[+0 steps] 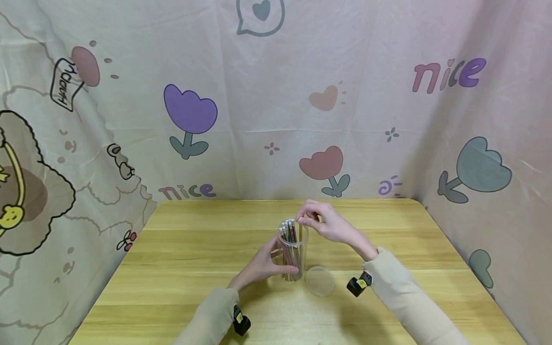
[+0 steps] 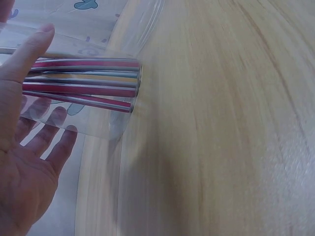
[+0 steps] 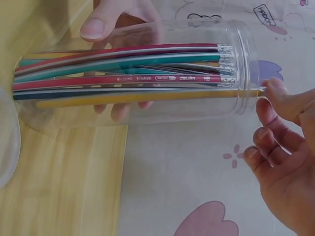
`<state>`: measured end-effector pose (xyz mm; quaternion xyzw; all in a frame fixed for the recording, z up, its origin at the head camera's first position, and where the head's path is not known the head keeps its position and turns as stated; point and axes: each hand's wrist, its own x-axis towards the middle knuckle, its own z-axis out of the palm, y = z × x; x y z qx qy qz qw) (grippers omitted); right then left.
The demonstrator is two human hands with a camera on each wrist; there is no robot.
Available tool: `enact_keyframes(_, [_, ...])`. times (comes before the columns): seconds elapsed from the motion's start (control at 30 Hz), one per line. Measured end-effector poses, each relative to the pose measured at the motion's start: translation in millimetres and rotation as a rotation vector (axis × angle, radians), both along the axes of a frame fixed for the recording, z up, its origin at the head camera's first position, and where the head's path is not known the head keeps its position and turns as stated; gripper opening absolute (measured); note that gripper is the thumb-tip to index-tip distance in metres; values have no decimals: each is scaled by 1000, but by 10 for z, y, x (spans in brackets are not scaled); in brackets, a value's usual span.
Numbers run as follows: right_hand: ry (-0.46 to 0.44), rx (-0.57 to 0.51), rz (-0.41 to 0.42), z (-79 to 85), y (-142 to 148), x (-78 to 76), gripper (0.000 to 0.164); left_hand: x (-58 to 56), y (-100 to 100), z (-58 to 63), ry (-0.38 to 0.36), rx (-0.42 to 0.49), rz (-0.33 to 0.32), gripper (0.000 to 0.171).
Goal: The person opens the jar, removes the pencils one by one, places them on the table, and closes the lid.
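1. Head view, far left: a pale sleeve (image 1: 211,316) with a small black camera (image 1: 241,322) strapped on reaches across the wooden table (image 1: 151,268).
2. Next comes the left hand (image 1: 260,266), part open in a wide curve; its thumb lies on one side of a clear jar (image 1: 304,251) and its fingers round the other, holding it by the lower body.
3. That jar stands roughly upright near the table's middle, its mouth uncovered; I can't quite tell whether its base touches the wood.
4. Inside is a bundle of striped pencils (image 3: 157,78), red and green among them, eraser ends up.
5. At the bundle's right side, a yellow pencil (image 3: 147,97) sits higher than its neighbours, its top just past the rim and its lower end still within the jar.
6. Just beside the jar, a clear round lid (image 1: 319,281) lies flat.
7. Above the rim, the right hand (image 1: 325,223) pinches the yellow pencil's top between thumb and forefinger, nearly closed there, while its remaining fingers bend loosely.
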<state>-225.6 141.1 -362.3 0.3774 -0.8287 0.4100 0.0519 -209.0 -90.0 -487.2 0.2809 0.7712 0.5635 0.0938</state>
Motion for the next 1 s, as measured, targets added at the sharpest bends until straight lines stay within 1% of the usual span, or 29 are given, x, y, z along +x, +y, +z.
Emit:
enact_keyframes(0.07, [-14, -44, -22, -3, -6, 19, 5, 3, -2, 1, -1, 2, 0, 99])
enact_keyframes(0.17, [-40, -124, -24, -16, -9, 27, 6, 4, -3, 2, -3, 2, 1, 99])
enact_keyframes(0.4, [0, -323, 58, -51, 12, -5, 6, -3, -1, -15, 7, -3, 1, 96])
enact_keyframes(0.53, [-11, -444, 76, -14, 50, 5, 7, -5, 12, -19, 8, 1, -2, 95])
enact_keyframes(0.6, [-43, -490, 66, 26, 76, 12, 7, -8, 14, -18, 11, 7, -5, 94])
enact_keyframes(0.67, [-90, -515, 51, 65, 109, 22, 8, -10, 13, -15, 9, 11, -4, 94])
enact_keyframes(0.77, [-165, -520, 34, 122, 162, 40, 8, -13, 8, -15, 9, 6, -1, 94])
enact_keyframes(0.83, [-197, -524, 28, 156, 199, 52, 10, -13, 4, -16, 4, 3, 2, 94])
enact_keyframes(1.0, [-230, -584, 26, 240, 278, 83, 23, -6, -5, -12, 12, 3, -2, 94])
